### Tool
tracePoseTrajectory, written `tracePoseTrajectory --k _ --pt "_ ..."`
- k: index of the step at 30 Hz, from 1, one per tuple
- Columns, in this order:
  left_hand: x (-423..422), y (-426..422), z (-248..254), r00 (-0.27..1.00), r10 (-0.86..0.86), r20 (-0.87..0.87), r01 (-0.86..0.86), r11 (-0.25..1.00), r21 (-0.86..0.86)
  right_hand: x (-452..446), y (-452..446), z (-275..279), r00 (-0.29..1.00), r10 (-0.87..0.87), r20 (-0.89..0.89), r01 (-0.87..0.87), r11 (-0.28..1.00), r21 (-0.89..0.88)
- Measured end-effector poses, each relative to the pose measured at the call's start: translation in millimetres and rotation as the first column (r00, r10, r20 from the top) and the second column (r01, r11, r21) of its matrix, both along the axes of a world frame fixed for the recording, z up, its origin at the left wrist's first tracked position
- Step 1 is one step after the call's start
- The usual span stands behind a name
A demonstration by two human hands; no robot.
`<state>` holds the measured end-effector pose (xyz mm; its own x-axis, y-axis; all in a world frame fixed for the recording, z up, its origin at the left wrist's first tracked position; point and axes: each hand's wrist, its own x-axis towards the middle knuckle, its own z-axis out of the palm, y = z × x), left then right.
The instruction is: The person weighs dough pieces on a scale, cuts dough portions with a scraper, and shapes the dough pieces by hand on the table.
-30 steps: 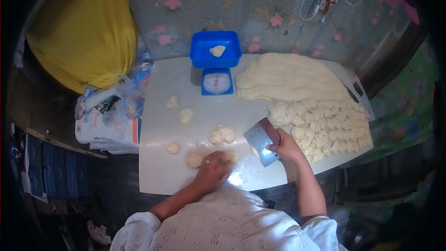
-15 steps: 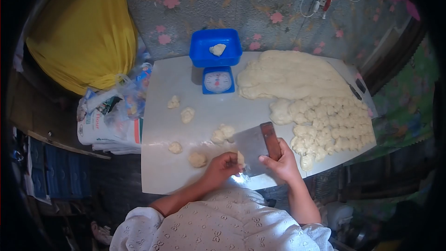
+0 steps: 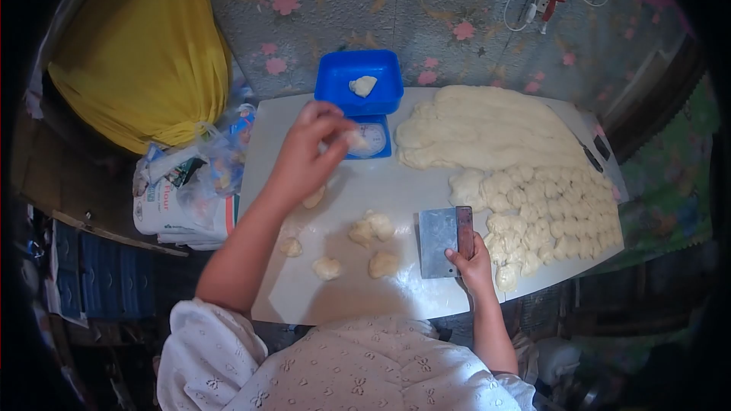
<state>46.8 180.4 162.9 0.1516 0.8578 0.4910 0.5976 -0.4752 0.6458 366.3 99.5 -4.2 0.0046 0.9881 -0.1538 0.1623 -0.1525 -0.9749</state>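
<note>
A wide white bench (image 3: 422, 190) stands against a grey wall painted with pink flowers (image 3: 335, 0). At its back right a broad, flat slab of pale dough (image 3: 487, 128) is spread, and in front of it packed rows of small dough pieces (image 3: 560, 213) are laid out. A dark-handled knife (image 3: 592, 158) lies beside the slab. Near the back edge, a blue plastic pan (image 3: 373, 107) is carried by a blue dial scale (image 3: 386, 142), and one cream-coloured dough chunk (image 3: 363, 86) sits in the pan.

By the right hand (image 3: 474, 262) a rectangular metal scraper with a reddish-brown handle (image 3: 439, 243) is gripped above the bench. Before the scale's dial, what appears to be a small pale dough bit (image 3: 355, 139) is pinched in the fingertips of the left hand (image 3: 318, 135). Between the hands and the near edge, loose dough lumps (image 3: 383, 264) are scattered.

At the left, a yellow cloth (image 3: 145, 53) hangs above a white sack (image 3: 156, 209), on which "Flour" can be read.

The dial is partly covered and its figures cannot be read; the left hand is blurred, and one lump is half hidden by its forearm.
</note>
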Motion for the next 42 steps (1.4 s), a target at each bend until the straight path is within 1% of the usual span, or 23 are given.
tracePoseTrajectory --k 1,3,4,5,6,7,9,10,11,13,16,18,19,21,23,24,26,28,31,34,38,40,42 --pt "0 16 6 1.000 0.000 -0.003 0.000 1.000 0.000 -1 0 2 0.999 0.013 0.042 -0.015 0.999 0.042" --pt "6 49 14 0.992 0.029 -0.125 -0.033 0.999 -0.030 -2 -2 2 0.999 0.005 0.036 -0.007 0.998 0.056" --pt "8 64 17 0.992 0.027 -0.127 -0.030 0.999 -0.029 -3 -3 2 0.999 -0.001 0.035 -0.001 0.997 0.074" --pt "10 79 18 0.990 0.043 -0.136 -0.053 0.996 -0.070 -3 -4 2 0.999 -0.004 0.034 0.002 0.997 0.076" --pt "11 93 18 0.988 0.059 -0.146 -0.076 0.991 -0.110 -2 -5 2 1.000 0.000 0.024 -0.002 0.998 0.064" --pt "9 106 16 0.988 0.057 -0.147 -0.074 0.991 -0.110 -2 -6 2 1.000 0.006 0.016 -0.006 0.999 0.050" --pt "5 128 11 0.938 0.059 -0.342 -0.098 0.990 -0.098 -2 -7 7 1.000 0.006 -0.003 -0.005 0.999 0.045" --pt "5 135 9 0.937 0.054 -0.345 -0.094 0.990 -0.100 -2 -7 8 1.000 0.008 -0.018 -0.007 0.999 0.042" --pt "4 140 7 0.921 0.088 -0.379 -0.129 0.988 -0.086 -2 -7 6 1.000 0.005 -0.020 -0.004 0.999 0.040" --pt "2 149 5 0.903 0.117 -0.413 -0.161 0.984 -0.072 -3 -8 2 0.993 -0.005 -0.117 0.012 0.998 0.056" --pt "-2 153 3 0.868 0.121 -0.481 -0.207 0.970 -0.129 0 -7 -7 0.993 0.015 -0.119 -0.006 0.997 0.073" --pt "-4 151 3 0.831 0.160 -0.533 -0.240 0.967 -0.083 2 -7 -7 0.996 0.024 -0.089 -0.018 0.998 0.067" --pt "-5 149 2 0.829 0.160 -0.535 -0.241 0.967 -0.085 3 -6 -6 0.998 0.032 -0.054 -0.029 0.997 0.067" --pt "-7 146 2 0.830 0.191 -0.524 -0.244 0.969 -0.033 2 -7 -4 0.996 0.034 -0.080 -0.029 0.998 0.064" --pt "-2 140 9 0.846 0.197 -0.495 -0.260 0.964 -0.062 1 -7 -2 0.994 0.035 -0.103 -0.028 0.998 0.061" --pt "0 137 12 0.862 0.204 -0.465 -0.275 0.957 -0.089 2 -7 -1 0.996 0.042 -0.083 -0.036 0.997 0.067" --pt "0 135 15 0.861 0.208 -0.464 -0.280 0.956 -0.090 2 -7 1 0.997 0.047 -0.063 -0.042 0.997 0.071" --pt "0 135 15 0.861 0.212 -0.462 -0.284 0.954 -0.091 1 -7 3 0.990 0.057 -0.127 -0.051 0.997 0.057" --pt "-2 136 16 0.853 0.216 -0.475 -0.293 0.952 -0.093 2 -7 3 0.985 0.063 -0.160 -0.055 0.997 0.052" --pt "-4 135 16 0.864 0.211 -0.457 -0.289 0.951 -0.107 1 -8 4 0.980 0.065 -0.188 -0.055 0.997 0.055" --pt "-6 136 16 0.864 0.215 -0.455 -0.291 0.951 -0.103 1 -7 3 0.983 0.067 -0.172 -0.059 0.997 0.054" --pt "-7 136 16 0.867 0.212 -0.451 -0.287 0.952 -0.105 1 -7 0 0.974 0.072 -0.215 -0.062 0.997 0.054" --pt "-7 136 16 0.870 0.206 -0.448 -0.277 0.956 -0.100 1 -7 1 0.974 0.069 -0.215 -0.060 0.997 0.045"
